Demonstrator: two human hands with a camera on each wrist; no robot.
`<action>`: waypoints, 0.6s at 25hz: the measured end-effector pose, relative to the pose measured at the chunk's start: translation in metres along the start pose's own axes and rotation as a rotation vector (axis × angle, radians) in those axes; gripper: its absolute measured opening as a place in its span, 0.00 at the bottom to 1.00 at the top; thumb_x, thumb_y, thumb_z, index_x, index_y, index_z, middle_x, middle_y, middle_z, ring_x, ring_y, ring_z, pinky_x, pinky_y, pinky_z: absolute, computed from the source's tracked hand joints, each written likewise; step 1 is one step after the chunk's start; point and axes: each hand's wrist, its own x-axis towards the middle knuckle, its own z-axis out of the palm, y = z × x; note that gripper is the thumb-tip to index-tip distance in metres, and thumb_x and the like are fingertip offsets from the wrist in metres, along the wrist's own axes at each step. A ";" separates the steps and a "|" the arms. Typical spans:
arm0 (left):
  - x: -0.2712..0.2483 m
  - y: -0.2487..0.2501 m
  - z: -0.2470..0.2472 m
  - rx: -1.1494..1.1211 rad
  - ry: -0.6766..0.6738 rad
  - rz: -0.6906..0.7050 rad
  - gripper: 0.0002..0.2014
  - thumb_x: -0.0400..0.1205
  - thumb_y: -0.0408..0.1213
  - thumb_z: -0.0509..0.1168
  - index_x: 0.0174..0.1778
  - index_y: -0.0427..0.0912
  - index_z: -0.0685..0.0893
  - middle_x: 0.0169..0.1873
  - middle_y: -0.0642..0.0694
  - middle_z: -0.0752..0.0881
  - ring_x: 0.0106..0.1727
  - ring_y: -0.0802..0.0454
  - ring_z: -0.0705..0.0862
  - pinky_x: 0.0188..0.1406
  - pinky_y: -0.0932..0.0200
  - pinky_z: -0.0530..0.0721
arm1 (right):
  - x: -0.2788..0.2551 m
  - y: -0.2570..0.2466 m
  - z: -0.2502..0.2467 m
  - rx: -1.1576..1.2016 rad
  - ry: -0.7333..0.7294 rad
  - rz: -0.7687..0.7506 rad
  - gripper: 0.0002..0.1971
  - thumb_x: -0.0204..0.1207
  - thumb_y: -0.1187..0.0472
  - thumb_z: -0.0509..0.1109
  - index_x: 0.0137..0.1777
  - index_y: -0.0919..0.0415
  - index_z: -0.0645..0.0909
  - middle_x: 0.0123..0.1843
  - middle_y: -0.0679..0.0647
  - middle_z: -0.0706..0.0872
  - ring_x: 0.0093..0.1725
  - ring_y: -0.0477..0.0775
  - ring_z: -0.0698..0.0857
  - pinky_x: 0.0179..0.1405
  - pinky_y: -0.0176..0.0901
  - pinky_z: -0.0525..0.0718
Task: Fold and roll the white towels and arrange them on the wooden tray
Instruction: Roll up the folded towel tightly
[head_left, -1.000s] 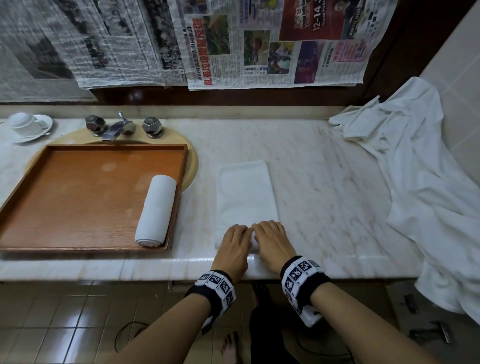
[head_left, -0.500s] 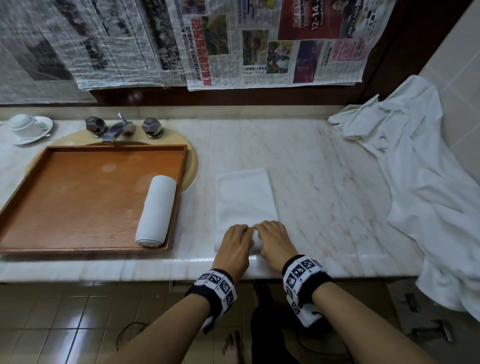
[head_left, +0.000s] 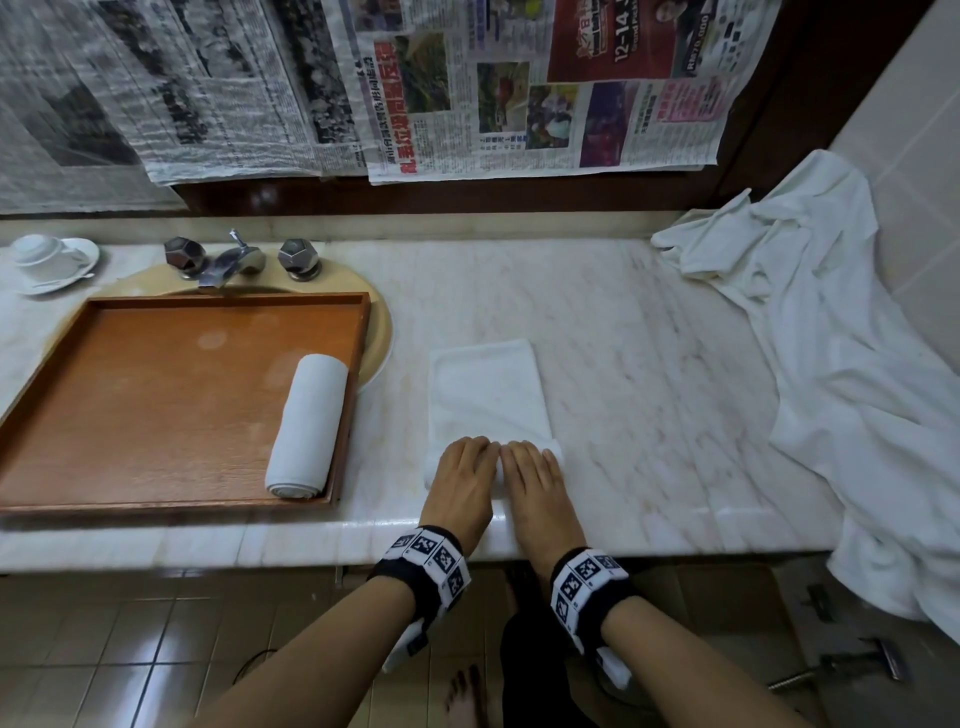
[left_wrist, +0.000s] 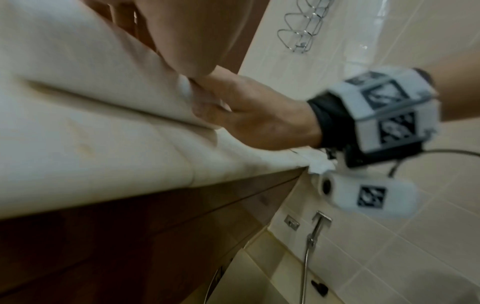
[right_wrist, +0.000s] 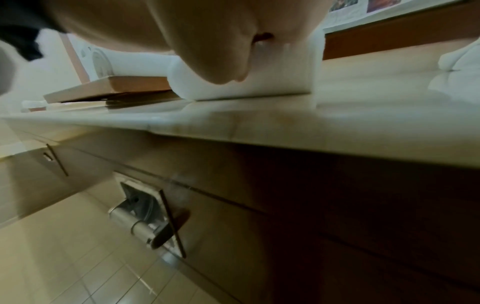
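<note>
A folded white towel (head_left: 488, 389) lies as a strip on the marble counter, and its near end is rolled up. My left hand (head_left: 464, 457) and right hand (head_left: 530, 460) sit side by side on that roll with fingers curled over it. In the right wrist view the roll (right_wrist: 272, 78) shows thick under my right hand (right_wrist: 207, 51). The wooden tray (head_left: 156, 395) stands to the left over the sink. One finished rolled towel (head_left: 309, 426) lies along the tray's right wall.
A heap of loose white towels (head_left: 831, 364) covers the counter's right end and hangs over its edge. A faucet (head_left: 228, 262) and a cup on a saucer (head_left: 47, 257) stand behind the tray. The roll lies close to the counter's front edge (head_left: 260, 540).
The flat part of the towel has grown shorter, its far edge drawn toward me as the roll thickened. Both hands have stayed in nearly the same spot.
</note>
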 end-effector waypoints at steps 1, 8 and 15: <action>-0.005 0.001 -0.001 0.003 0.020 0.012 0.26 0.68 0.23 0.54 0.62 0.31 0.81 0.57 0.36 0.82 0.60 0.40 0.77 0.67 0.50 0.75 | 0.007 0.003 -0.002 0.043 0.007 -0.004 0.29 0.70 0.68 0.60 0.74 0.68 0.69 0.70 0.61 0.76 0.71 0.61 0.76 0.78 0.55 0.58; -0.024 0.001 0.002 0.037 -0.030 0.029 0.32 0.67 0.22 0.52 0.70 0.30 0.71 0.64 0.30 0.80 0.68 0.35 0.72 0.68 0.34 0.77 | 0.024 0.013 -0.019 0.161 0.032 -0.006 0.21 0.70 0.70 0.63 0.65 0.66 0.77 0.60 0.58 0.82 0.60 0.60 0.79 0.69 0.45 0.63; -0.018 -0.005 -0.005 0.109 -0.094 0.096 0.30 0.71 0.25 0.45 0.65 0.29 0.83 0.60 0.35 0.84 0.64 0.37 0.79 0.69 0.39 0.79 | 0.011 0.009 -0.012 0.046 0.025 -0.029 0.24 0.72 0.61 0.68 0.69 0.67 0.75 0.65 0.62 0.81 0.64 0.64 0.80 0.74 0.57 0.71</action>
